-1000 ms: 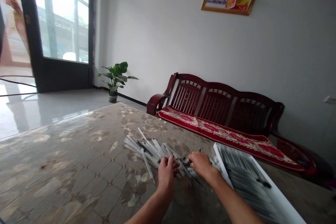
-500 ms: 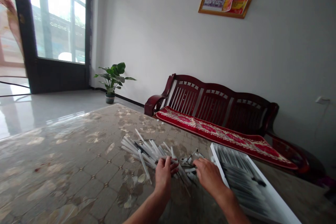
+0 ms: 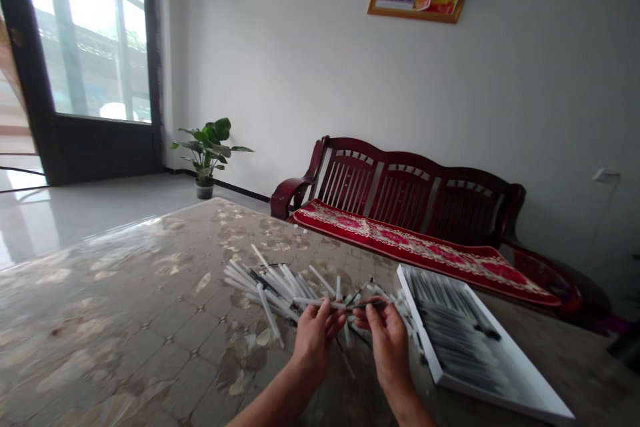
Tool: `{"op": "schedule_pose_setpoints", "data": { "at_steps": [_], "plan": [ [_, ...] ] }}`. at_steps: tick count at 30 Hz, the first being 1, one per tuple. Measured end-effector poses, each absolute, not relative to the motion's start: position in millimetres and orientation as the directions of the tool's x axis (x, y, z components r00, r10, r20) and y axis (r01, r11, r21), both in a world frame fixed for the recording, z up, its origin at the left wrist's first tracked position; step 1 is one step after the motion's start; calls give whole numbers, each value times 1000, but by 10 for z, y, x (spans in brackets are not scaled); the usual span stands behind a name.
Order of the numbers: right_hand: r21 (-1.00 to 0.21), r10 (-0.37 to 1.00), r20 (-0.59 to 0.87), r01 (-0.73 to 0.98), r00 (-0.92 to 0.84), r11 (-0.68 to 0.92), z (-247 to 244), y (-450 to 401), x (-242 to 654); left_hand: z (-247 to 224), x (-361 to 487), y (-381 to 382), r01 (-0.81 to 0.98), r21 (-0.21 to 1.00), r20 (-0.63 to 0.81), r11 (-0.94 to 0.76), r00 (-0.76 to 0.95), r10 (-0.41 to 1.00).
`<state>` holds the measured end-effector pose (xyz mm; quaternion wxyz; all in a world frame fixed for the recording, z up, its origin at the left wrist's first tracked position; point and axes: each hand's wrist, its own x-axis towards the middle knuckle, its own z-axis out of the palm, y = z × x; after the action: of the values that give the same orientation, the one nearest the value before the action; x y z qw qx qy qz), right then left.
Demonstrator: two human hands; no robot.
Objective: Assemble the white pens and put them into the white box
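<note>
My left hand (image 3: 314, 333) pinches a translucent white pen barrel (image 3: 310, 301), which lies nearly level and points left. Close by on the right, my right hand (image 3: 385, 333) has its thumb and fingers closed on a thin dark piece (image 3: 371, 305), perhaps a pen refill. The two pieces nearly meet end to end; whether they touch I cannot tell. Under and behind the left hand is a loose heap of white barrels (image 3: 243, 278) with some dark ones among them. Small black and clear pen parts (image 3: 370, 285) lie behind the right hand, partly hidden by it.
A shallow white box (image 3: 515, 397) filled with rows of dark-cored pens (image 3: 455, 327) stands at the right. The patterned tabletop (image 3: 150, 307) stretches left. Beyond it are a dark red wooden bench (image 3: 405, 197) and a potted plant (image 3: 205, 153).
My right hand has come up from the small parts with the thin dark piece, toward my left hand. My left hand now holds a white barrel raised level. The view has shifted slightly.
</note>
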<state>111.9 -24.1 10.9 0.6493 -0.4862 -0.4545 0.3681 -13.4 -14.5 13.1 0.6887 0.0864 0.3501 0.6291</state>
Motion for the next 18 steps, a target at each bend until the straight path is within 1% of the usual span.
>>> {"op": "schedule_pose_setpoints", "data": {
  "at_steps": [5, 7, 10, 12, 15, 18],
  "plan": [
    [-962, 921, 251, -31, 298, 272, 55, -252, 1098, 129, -122, -160, -817, 529, -374, 230, 19, 927],
    [-960, 918, 272, 17, 289, 280, 50, -264, 1072, 133, -114, -172, -817, 519, -377, 251, 45, 925],
    [-932, 902, 359, 137, 241, 334, 66, -270, 1043, 146, -112, -188, -810, 500, -378, 307, 115, 919],
    [-922, 901, 380, 162, 211, 351, 82, -243, 1082, 158, -133, -178, -824, 465, -382, 324, 143, 913],
    [-938, 909, 333, 186, 252, 292, 79, -151, 1284, 180, -207, -118, -885, 382, -399, 265, 101, 911],
    [-903, 891, 336, 373, 305, 213, 32, -53, 1586, 192, -288, -44, -922, 328, -408, 205, 57, 911]
  ]
}}
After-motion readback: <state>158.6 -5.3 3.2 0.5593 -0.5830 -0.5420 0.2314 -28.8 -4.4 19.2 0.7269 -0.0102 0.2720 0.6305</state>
